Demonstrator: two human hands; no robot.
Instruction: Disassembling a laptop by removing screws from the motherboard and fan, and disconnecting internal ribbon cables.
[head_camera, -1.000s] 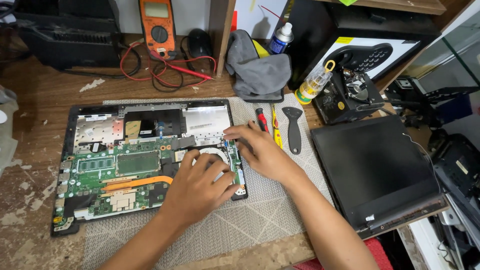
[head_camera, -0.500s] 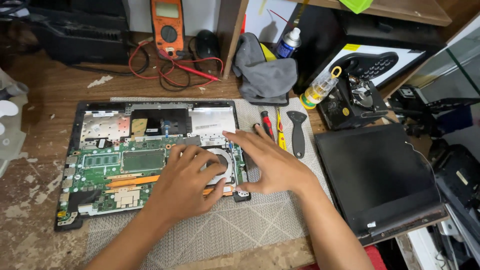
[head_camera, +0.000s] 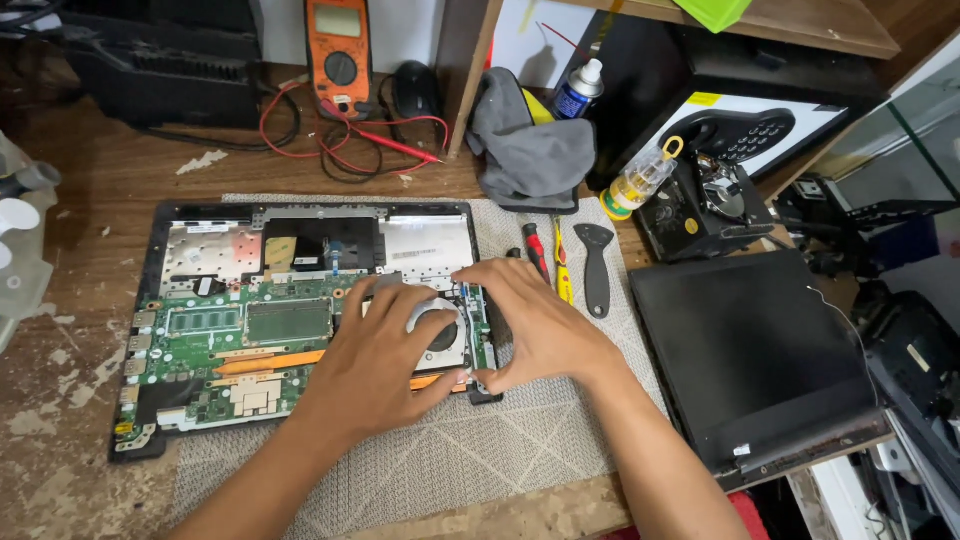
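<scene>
Scuffed wooden worktop (head_camera: 110, 175) carries an opened laptop (head_camera: 300, 320); left hand (head_camera: 375, 365) and right hand (head_camera: 540, 325) fingers press on its cooling fan (head_camera: 440, 325), grasping nothing.

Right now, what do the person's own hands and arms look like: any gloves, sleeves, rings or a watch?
Both are bare. The left hand and right hand wear no gloves, and no ring shows on the fingers in view. Both forearms are uncovered down to the bottom edge of the picture, with no sleeve, watch or wristband visible. No cables or straps are attached to either arm.
</scene>
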